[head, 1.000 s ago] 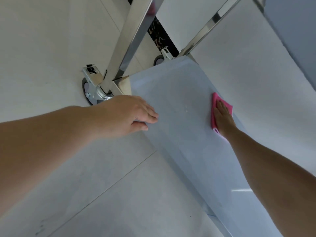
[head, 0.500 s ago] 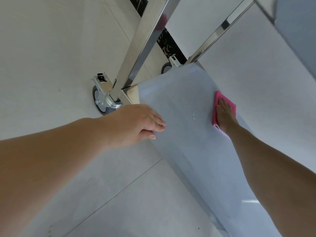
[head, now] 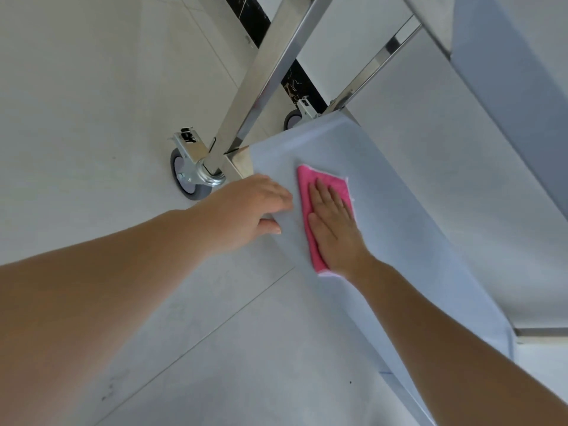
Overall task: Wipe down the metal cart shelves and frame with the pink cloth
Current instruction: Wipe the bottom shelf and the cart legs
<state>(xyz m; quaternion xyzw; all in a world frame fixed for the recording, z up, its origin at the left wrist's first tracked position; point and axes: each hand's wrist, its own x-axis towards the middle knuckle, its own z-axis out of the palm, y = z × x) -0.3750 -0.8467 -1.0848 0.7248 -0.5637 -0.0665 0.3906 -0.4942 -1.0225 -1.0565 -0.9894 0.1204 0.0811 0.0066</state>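
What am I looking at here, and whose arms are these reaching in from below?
No machine here: the camera sits on a person's head and looks down, so the arms are that person's own. The right hand lies flat on a pink cloth, pressing it against the lowest shelf of a metal cart. The left hand grips the shelf's near edge, fingers over the top, thumb under. Beside it, a shiny frame post runs down to a grey caster wheel on the pale tiled floor.

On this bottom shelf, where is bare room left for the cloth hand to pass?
Bare shelf runs from the right hand toward the near end, and a smaller patch lies between the cloth and the far edge. It is crowded at the left edge, where the left hand grips beside the cloth.
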